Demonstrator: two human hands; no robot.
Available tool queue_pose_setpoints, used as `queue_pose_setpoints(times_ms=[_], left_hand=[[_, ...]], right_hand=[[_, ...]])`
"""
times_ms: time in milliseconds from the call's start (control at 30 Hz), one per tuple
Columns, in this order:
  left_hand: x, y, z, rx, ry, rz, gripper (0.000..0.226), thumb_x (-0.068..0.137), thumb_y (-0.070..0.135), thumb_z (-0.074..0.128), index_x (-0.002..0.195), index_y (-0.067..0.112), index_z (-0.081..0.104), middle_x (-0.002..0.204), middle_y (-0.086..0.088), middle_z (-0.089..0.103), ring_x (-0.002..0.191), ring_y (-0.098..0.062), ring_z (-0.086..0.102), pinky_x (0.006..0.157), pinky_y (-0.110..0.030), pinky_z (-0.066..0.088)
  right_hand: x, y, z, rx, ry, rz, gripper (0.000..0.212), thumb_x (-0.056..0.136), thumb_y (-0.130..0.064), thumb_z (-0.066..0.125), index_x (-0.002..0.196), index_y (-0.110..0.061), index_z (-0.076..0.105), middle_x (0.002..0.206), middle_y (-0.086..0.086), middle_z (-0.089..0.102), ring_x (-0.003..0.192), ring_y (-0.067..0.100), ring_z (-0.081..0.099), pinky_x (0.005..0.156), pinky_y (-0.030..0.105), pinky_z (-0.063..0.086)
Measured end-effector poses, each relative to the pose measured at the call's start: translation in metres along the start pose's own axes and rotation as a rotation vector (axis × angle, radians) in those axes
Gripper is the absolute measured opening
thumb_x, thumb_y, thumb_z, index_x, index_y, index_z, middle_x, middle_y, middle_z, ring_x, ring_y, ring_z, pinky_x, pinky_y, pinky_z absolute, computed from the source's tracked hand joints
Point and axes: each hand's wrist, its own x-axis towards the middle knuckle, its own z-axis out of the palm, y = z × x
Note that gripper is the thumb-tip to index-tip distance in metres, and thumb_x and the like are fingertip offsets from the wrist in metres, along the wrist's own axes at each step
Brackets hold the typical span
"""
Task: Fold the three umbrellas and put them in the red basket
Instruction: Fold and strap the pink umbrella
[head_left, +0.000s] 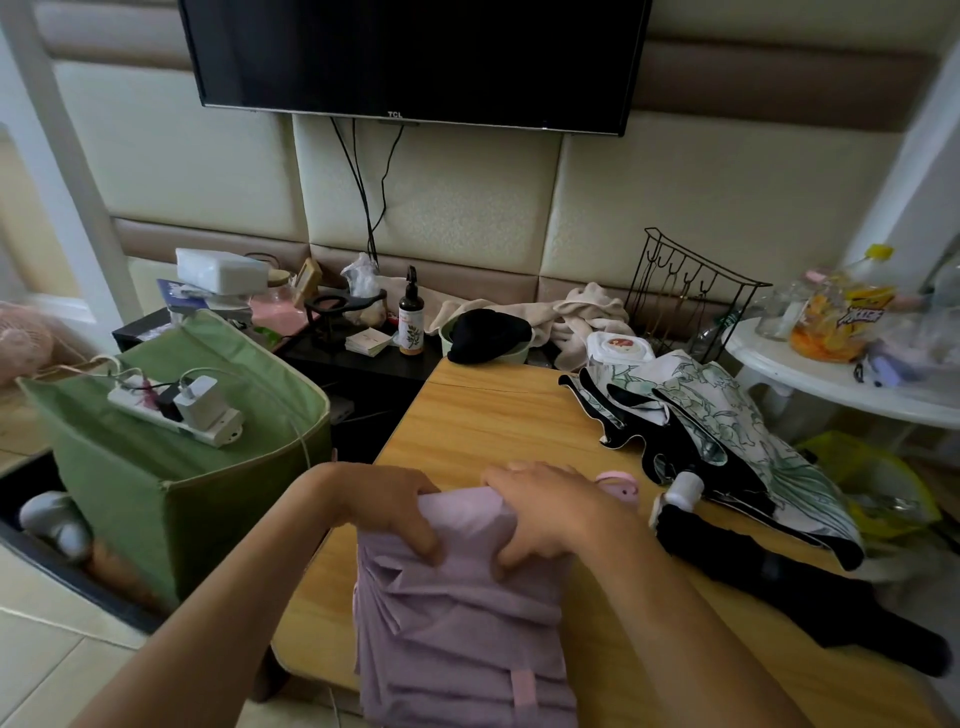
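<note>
The lilac umbrella lies lengthwise on the wooden worktop, its long axis running from the person toward the television. Its canopy is creased and gathered. Left hand and right hand both clutch its far end with curled fingers. Right of it lie two more umbrellas: one leaf-printed, one black.

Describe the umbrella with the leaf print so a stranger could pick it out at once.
Start at the wooden table below the wall-mounted television. Along the table's right edge lies the leaf-print umbrella, white fabric with green leaves and black trim, its white handle pointing toward the person. The lilac umbrella gripped by both hands is plain, and the black umbrella beside it has no pattern.
</note>
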Motion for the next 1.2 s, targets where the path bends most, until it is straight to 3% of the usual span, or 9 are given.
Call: queue_pose_setpoints(times_ms=[133,300,567,667,767,900,1000,1067,1200], left_hand=[[-0.001,-0.005,0.005,-0.08,-0.064,0.006,0.037,0.081,0.029,0.084,0.115,0.016,0.075,0.111,-0.002,0.077,0.101,-0.023,0.073,0.095,-0.043,0.058],[0.001,0.007,0.015,-0.006,-0.013,0.01,0.04,0.081,0.034,0.084,0.118,0.023,0.073,0.114,0.006,0.075,0.102,-0.017,0.071,0.084,-0.028,0.059],[0.019,0.027,0.04,0.682,0.473,0.029,0.066,0.066,0.065,0.078,0.114,0.025,0.057,0.112,0.001,0.068,0.104,-0.026,0.064,0.086,-0.038,0.052],[0.021,0.023,0.036,0.616,0.42,0.007,0.05,0.067,0.059,0.077,0.101,0.024,0.064,0.101,0.002,0.069,0.095,-0.023,0.065,0.084,-0.038,0.055],[0.02,0.011,0.028,0.431,0.327,-0.014,0.036,0.064,0.052,0.079,0.086,0.026,0.066,0.089,0.006,0.071,0.082,-0.02,0.065,0.079,-0.039,0.057],[0.008,0.001,0.021,0.107,0.251,0.017,0.038,0.073,0.034,0.083,0.105,0.015,0.071,0.098,0.001,0.075,0.089,-0.023,0.07,0.076,-0.038,0.057],[0.001,0.004,0.02,-0.012,0.179,0.019,0.039,0.08,0.029,0.083,0.114,0.016,0.07,0.101,0.006,0.074,0.09,-0.016,0.07,0.082,-0.034,0.057],[0.001,0.006,0.021,0.001,0.147,0.027,0.036,0.081,0.031,0.083,0.112,0.019,0.071,0.104,0.004,0.074,0.094,-0.02,0.071,0.085,-0.037,0.057],[0.004,0.016,0.031,0.359,0.355,0.046,0.038,0.075,0.052,0.078,0.1,0.028,0.061,0.099,0.009,0.067,0.091,-0.02,0.063,0.075,-0.034,0.051]], right_hand=[[-0.005,-0.009,0.012,-0.076,0.108,0.005,0.065,0.07,-0.042,0.083,0.118,-0.022,0.044,0.124,0.004,0.059,0.12,0.03,0.054,0.092,0.044,0.038],[-0.01,-0.006,0.009,-0.086,0.088,0.047,0.042,0.073,-0.03,0.076,0.11,-0.019,0.059,0.116,0.009,0.064,0.111,0.034,0.062,0.074,0.034,0.037],[-0.005,0.019,0.004,-0.02,0.092,0.095,0.038,0.066,-0.038,0.078,0.097,-0.024,0.06,0.103,0.006,0.067,0.097,0.033,0.064,0.07,0.035,0.039],[-0.003,0.019,0.008,0.005,0.145,0.084,0.033,0.069,-0.036,0.074,0.096,-0.025,0.057,0.103,0.004,0.066,0.096,0.033,0.062,0.072,0.036,0.038],[0.001,0.012,0.022,-0.026,0.292,0.035,0.036,0.073,-0.029,0.07,0.104,-0.025,0.052,0.109,-0.002,0.062,0.105,0.028,0.059,0.091,0.04,0.037],[0.008,0.002,0.039,-0.128,0.489,0.021,0.05,0.074,-0.009,0.061,0.121,-0.023,0.052,0.111,-0.002,0.059,0.109,0.026,0.055,0.115,0.051,0.028],[0.009,-0.001,0.039,-0.127,0.629,-0.001,0.042,0.072,0.0,0.041,0.104,-0.022,0.056,0.095,-0.001,0.064,0.095,0.028,0.06,0.098,0.046,0.043],[0.009,0.001,0.035,-0.146,0.61,-0.002,0.031,0.075,0.001,0.05,0.094,-0.023,0.056,0.089,-0.001,0.065,0.091,0.029,0.062,0.081,0.041,0.043],[0.002,0.007,0.021,-0.154,0.473,0.056,0.021,0.085,-0.009,0.056,0.097,-0.025,0.056,0.098,0.0,0.068,0.099,0.029,0.063,0.081,0.039,0.04]])
